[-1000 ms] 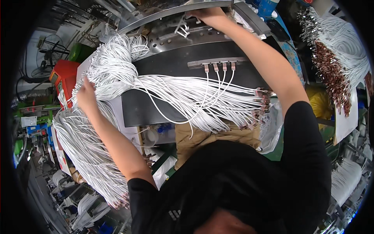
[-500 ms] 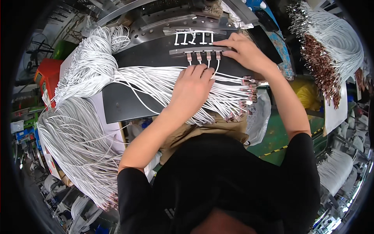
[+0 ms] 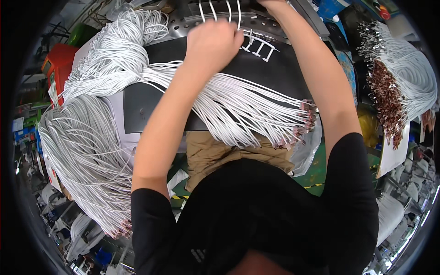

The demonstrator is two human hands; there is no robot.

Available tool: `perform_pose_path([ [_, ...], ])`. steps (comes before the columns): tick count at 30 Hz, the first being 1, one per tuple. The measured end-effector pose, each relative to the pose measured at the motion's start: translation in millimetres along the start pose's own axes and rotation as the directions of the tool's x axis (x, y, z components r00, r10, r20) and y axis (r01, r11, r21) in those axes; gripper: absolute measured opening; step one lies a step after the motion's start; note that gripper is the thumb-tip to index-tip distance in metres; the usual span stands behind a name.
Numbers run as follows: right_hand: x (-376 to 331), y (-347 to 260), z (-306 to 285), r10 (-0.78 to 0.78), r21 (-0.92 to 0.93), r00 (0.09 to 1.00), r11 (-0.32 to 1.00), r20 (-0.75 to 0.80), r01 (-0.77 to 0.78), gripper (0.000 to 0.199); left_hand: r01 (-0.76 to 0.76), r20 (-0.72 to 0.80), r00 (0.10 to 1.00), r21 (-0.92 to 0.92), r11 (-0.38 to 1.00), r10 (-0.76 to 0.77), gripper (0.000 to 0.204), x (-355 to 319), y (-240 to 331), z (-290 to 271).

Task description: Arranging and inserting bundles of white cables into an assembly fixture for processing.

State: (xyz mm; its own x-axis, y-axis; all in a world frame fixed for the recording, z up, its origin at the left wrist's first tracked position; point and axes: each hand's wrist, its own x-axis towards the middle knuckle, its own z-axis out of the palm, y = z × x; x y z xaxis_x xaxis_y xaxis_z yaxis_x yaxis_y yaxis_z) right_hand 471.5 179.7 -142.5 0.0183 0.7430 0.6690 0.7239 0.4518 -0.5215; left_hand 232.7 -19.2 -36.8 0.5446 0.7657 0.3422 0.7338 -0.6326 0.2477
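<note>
Held up over the far edge of the black mat (image 3: 146, 107), my left hand (image 3: 213, 46) is closed on several white cables (image 3: 230, 10). They run up from its fingers, spaced apart, and their far ends are past the top edge of the view. My right hand (image 3: 271, 2) reaches to that same edge, and its fingers are cut off. Just right of my left hand, a white ladder-shaped plastic strip (image 3: 261, 48) lies on the mat. Under my left forearm a thick bundle of white cables (image 3: 247, 103) fans to the right, ending in copper-coloured connectors (image 3: 306, 120).
A coiled cable bundle (image 3: 112, 57) sits at the left, with another (image 3: 85, 160) hanging below it. A perforated metal fixture (image 3: 266, 25) stands beyond the mat. More cables (image 3: 408, 82) hang at the right. An orange-red device (image 3: 59, 64) stands far left.
Both hands have moved away from me toward the top edge. My left hand has lifted the several cables off the metal bar. The ladder-shaped strip now lies tilted, farther right.
</note>
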Motion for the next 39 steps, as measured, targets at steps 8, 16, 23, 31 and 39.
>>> perform_pose_path([
  [8, 16, 6, 14, -0.072, -0.344, 0.982, 0.930, 0.172, 0.129, 0.030, 0.183, 0.029, 0.983, -0.257, 0.949, -0.181, 0.035, 57, -44, 16],
  [16, -50, -161, -61, -0.134, -0.271, 0.930, 0.933, 0.343, 0.235, 0.050, 0.042, -0.315, 0.949, 0.186, 0.982, 0.019, 0.035, 53, -88, 23],
  [23, -52, -153, -53, -0.143, -0.188, 0.931, 0.958, 0.335, 0.215, 0.058, 0.019, -0.128, 0.991, 0.313, 0.949, 0.023, 0.048, 61, -96, 36],
  [31, -58, -167, -44, -0.002, -0.503, 0.986, 0.860, 0.169, 0.088, 0.032, -0.044, -0.375, 0.923, 0.105, 0.994, 0.080, 0.047, 48, -90, 57],
  [39, -58, -157, -37, 0.026, -0.384, 0.987, 0.923, 0.156, 0.036, 0.017, 0.059, -0.286, 0.956, 0.426, 0.903, 0.072, 0.043, 69, -94, 56],
])
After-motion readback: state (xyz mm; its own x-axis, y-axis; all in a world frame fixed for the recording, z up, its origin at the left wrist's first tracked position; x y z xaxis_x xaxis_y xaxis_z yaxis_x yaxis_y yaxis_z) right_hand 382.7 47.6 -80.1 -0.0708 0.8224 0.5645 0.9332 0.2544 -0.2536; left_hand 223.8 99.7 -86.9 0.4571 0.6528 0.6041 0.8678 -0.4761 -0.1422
